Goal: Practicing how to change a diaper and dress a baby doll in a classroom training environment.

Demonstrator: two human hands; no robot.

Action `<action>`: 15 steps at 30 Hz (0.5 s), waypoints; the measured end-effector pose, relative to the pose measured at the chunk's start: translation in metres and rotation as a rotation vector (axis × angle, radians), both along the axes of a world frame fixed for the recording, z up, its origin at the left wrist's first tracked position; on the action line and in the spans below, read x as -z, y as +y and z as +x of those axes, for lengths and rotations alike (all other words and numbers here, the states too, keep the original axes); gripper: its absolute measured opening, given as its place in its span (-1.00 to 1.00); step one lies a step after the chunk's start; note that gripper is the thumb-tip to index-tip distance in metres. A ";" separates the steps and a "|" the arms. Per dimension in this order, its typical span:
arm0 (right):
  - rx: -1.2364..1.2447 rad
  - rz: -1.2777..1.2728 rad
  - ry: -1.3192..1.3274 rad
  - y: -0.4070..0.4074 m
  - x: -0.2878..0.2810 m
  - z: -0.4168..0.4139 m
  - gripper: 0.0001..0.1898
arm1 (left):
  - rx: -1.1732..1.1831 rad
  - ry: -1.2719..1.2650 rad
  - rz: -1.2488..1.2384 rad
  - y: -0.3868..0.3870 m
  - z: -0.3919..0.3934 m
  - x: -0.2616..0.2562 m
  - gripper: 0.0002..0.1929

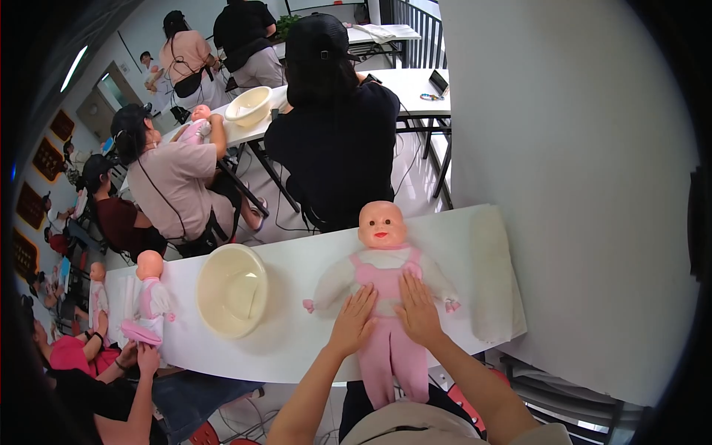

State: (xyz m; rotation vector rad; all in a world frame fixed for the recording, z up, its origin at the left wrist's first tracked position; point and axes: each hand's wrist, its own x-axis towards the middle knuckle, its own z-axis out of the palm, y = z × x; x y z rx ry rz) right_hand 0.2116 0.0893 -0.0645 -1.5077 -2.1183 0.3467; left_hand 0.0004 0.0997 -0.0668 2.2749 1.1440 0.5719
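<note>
A baby doll lies face up on the white table, dressed in a pink and white outfit. Its bald head is toward the far edge, and its pink legs hang over the near edge toward my lap. My left hand lies flat on the left of the doll's torso, fingers extended. On the opposite side of the torso rests my right hand, also palm down with fingers stretched out. Neither hand grips anything. The doll's arms spread outward past both hands.
A cream plastic basin stands left of the doll. A folded off-white cloth lies at the table's right end, beside a wall. At left, a co-worker's hands handle a second doll. A seated person is just beyond the table.
</note>
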 end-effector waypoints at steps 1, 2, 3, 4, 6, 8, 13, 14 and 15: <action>0.024 -0.005 0.036 -0.008 0.002 -0.003 -0.30 | -0.036 -0.020 0.015 0.004 0.002 0.001 -0.38; 0.048 -0.010 0.071 -0.016 0.004 -0.007 -0.29 | -0.073 -0.040 0.029 0.009 0.004 0.003 -0.38; 0.054 -0.010 0.068 -0.024 0.003 -0.010 -0.29 | -0.067 -0.043 0.029 0.014 0.006 0.005 -0.38; 0.053 -0.031 0.071 -0.032 0.001 -0.015 -0.28 | -0.066 -0.045 0.037 0.020 0.007 0.006 -0.39; 0.056 -0.053 0.075 -0.044 0.001 -0.023 -0.26 | -0.062 -0.046 0.045 0.030 0.010 0.005 -0.40; 0.055 -0.050 0.037 -0.051 0.002 -0.029 -0.28 | -0.036 -0.068 0.064 0.041 0.017 0.001 -0.43; -0.062 0.018 -0.019 -0.054 0.008 -0.041 -0.37 | 0.093 -0.037 0.069 0.063 0.037 -0.012 -0.48; -0.101 0.044 -0.050 -0.055 0.012 -0.044 -0.40 | 0.141 0.006 0.026 0.064 0.043 -0.016 -0.49; -0.105 0.044 -0.047 -0.054 0.011 -0.050 -0.40 | 0.137 0.009 0.025 0.066 0.046 -0.013 -0.49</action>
